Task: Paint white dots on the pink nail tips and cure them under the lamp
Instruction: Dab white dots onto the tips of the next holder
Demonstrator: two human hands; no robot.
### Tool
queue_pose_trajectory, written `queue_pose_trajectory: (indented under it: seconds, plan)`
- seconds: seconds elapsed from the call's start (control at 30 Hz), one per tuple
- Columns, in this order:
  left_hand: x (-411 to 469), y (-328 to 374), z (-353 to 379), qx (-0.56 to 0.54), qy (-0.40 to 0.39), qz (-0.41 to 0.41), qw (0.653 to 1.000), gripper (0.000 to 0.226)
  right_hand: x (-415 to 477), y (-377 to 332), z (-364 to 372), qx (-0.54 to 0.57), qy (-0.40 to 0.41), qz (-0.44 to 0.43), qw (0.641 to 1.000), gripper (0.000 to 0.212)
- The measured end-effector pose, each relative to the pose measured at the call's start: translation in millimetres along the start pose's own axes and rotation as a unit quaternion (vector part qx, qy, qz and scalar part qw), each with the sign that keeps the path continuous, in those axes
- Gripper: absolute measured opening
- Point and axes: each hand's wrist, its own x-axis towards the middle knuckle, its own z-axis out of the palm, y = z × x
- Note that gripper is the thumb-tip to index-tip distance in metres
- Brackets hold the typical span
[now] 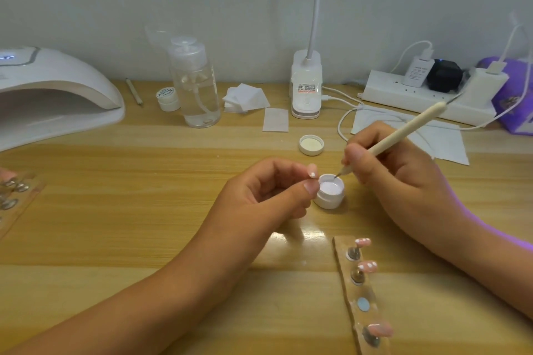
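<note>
My left hand (268,190) pinches a pink nail tip (312,170) with a white dot between thumb and forefinger, just left of a small open white jar of white gel (330,190). My right hand (386,164) grips a cream dotting pen (403,131); its fine tip touches the gel in the jar. A clear holder strip (356,294) at the lower right carries three more pink nail tips on stands, two of them (363,241) (369,265) with white dots, and one bare blue pad. The white curing lamp (54,89) stands at the far left.
The jar's lid (311,145) lies behind the jar. A clear pump bottle (196,81), a second small jar (168,98), cotton wipes (245,98), a clip lamp base (306,86), a power strip (427,95) with cables and a paper sheet (450,141) sit along the back. Another holder strip (11,190) lies at the left edge.
</note>
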Motion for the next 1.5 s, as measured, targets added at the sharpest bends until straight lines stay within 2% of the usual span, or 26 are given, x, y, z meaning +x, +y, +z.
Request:
queue_pose_trajectory:
  seconds: [0.1, 0.47, 0.93, 1.0, 1.1, 1.23, 1.5]
  plan:
    - [1.3, -0.7, -0.4, -0.012, 0.007, -0.005, 1.0, 0.01, -0.7, -0.1, 2.0, -0.055, -0.031, 0.003, 0.998, 0.015]
    - [1.3, -1.0, -0.7, -0.005, -0.001, -0.004, 1.0, 0.005, 0.8, 1.5, 3.4, -0.107, -0.062, -0.035, 0.992, 0.015]
    - [0.5, 0.6, 0.6, -0.014, -0.007, -0.004, 1.0, 0.008, 0.8, 1.2, 3.3, -0.112, -0.052, -0.049, 0.991, 0.018]
    - [0.3, 1.2, 0.9, -0.014, -0.012, -0.002, 1.0, 0.007, -0.3, 0.6, 2.4, -0.08, -0.029, -0.049, 0.995, 0.019]
    - [0.1, 1.3, 1.6, -0.012, -0.011, -0.005, 1.0, 0.007, -0.7, -0.2, 0.9, 0.03, 0.019, -0.025, 0.999, 0.016]
    - [-0.7, 1.5, 2.6, -0.004, -0.019, -0.003, 1.0, 0.006, -0.6, -1.8, -1.7, 0.15, 0.071, -0.009, 0.986, 0.005]
    - [-1.1, -0.7, 2.6, 0.019, -0.038, -0.001, 0.999, 0.006, -2.6, -7.1, -1.6, 0.312, 0.043, 0.046, 0.948, 0.015]
